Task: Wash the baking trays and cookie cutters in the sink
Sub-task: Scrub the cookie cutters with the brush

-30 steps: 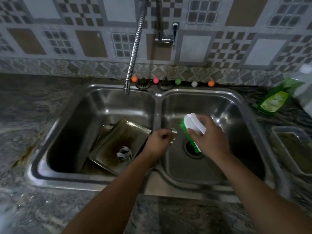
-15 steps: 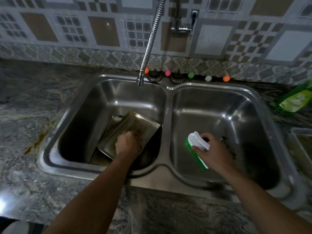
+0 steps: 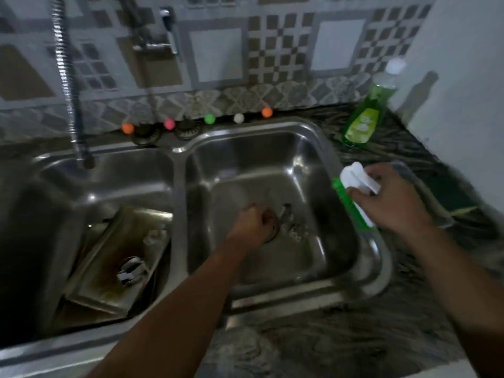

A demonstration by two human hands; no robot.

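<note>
Stacked baking trays [image 3: 109, 257], stained brown, lean in the left basin of the steel double sink [image 3: 180, 203]. A shiny metal cookie cutter [image 3: 130, 269] lies on the top tray. My left hand [image 3: 252, 223] is down in the right basin at the drain, fingers curled; blur hides what it holds. Small metal cookie cutters [image 3: 289, 218] lie just right of it on the basin floor. My right hand [image 3: 392, 203] grips a scrubbing brush [image 3: 354, 186] with a white handle and green bristles, held over the sink's right rim.
A flexible tap hose [image 3: 69, 91] hangs over the left basin. A green dish soap bottle [image 3: 364, 118] stands at the back right by a white wall. Coloured balls [image 3: 210, 119] line the sink's back edge. A clear container [image 3: 439, 205] sits on the counter under my right hand.
My left hand left the tray in the left basin and reached into the right basin by the drain. My right hand carried the brush up and right to the sink's rim. The view swung right.
</note>
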